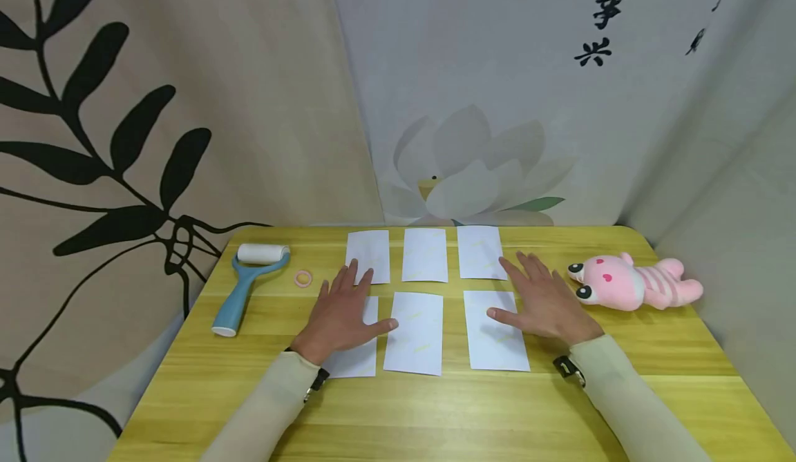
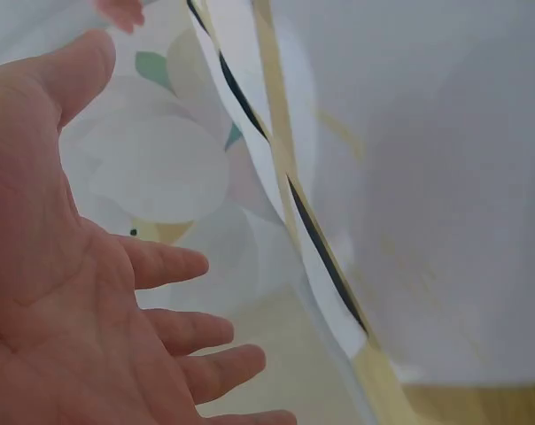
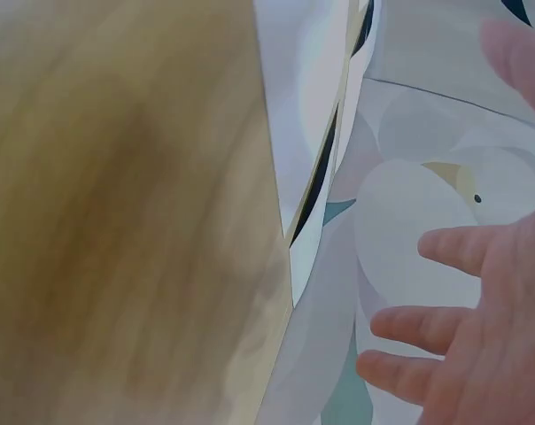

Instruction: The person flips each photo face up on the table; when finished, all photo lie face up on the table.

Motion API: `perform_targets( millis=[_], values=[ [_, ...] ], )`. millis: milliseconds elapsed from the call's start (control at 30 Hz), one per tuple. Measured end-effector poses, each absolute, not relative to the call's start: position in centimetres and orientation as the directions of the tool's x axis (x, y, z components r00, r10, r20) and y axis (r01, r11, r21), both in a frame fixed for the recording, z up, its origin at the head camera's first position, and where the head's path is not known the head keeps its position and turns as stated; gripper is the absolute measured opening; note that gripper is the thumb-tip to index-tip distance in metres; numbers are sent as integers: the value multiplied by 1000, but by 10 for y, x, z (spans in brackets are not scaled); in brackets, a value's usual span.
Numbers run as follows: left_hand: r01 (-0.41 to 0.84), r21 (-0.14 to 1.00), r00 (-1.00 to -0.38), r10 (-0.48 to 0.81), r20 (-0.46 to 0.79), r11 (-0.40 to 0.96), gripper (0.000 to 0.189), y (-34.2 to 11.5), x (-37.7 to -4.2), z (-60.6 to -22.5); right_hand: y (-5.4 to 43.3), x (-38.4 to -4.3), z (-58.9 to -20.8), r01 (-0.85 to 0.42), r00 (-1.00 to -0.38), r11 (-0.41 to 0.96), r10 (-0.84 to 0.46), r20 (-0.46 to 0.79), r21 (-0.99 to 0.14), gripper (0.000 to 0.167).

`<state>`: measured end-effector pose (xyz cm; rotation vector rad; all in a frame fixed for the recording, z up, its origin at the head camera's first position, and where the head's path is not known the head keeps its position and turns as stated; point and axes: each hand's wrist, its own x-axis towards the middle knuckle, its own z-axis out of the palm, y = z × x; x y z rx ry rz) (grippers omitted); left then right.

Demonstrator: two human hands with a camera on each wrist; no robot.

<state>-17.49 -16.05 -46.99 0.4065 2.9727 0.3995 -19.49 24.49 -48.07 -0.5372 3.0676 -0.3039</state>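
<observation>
Several white paper cards with faint yellow marks lie flat in two rows. In the head view my left hand (image 1: 340, 320) is spread over the near-left card (image 1: 357, 363), covering part of it, with the thumb at the near-middle card (image 1: 413, 338). Its fingertips overlap the lower edge of the far-left card (image 1: 368, 246). My right hand (image 1: 550, 306) has its fingers spread too, its thumb over the near-right card (image 1: 495, 351) and its fingertips beside the far-right card (image 1: 479, 251). The wrist views show the left palm (image 2: 55, 301) and right palm (image 3: 480, 354) holding nothing.
A blue-handled lint roller (image 1: 241, 289) and a small pink ring (image 1: 302, 279) lie on the left of the wooden table (image 1: 435, 414). On the right lies a pink plush toy (image 1: 622, 284). Behind the far edge hangs a printed curtain (image 1: 485, 68).
</observation>
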Motion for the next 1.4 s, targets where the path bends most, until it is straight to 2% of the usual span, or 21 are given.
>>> perform_targets(
  millis=[167,367,500,933,1400],
  values=[
    [272,334,-949,309,-63,903,107,-151,-173,-468,247,-192,-482,-342,-938,909,-345,27,-239,112],
    [271,436,-948,315,-32,858,97,-141,-170,-471,251,-187,-484,-288,-948,893,-316,-26,-346,113],
    [272,461,-946,322,-33,845,94,-133,-171,-474,254,-182,-485,-266,-951,878,-307,-42,-397,112],
    [325,537,-927,374,19,779,70,-106,-164,-472,254,-172,-486,-277,-947,807,-320,7,-521,81],
    [301,658,-899,435,-44,690,61,-63,-155,-475,251,-158,-480,-167,-960,762,-270,-73,-625,78]
  ],
)
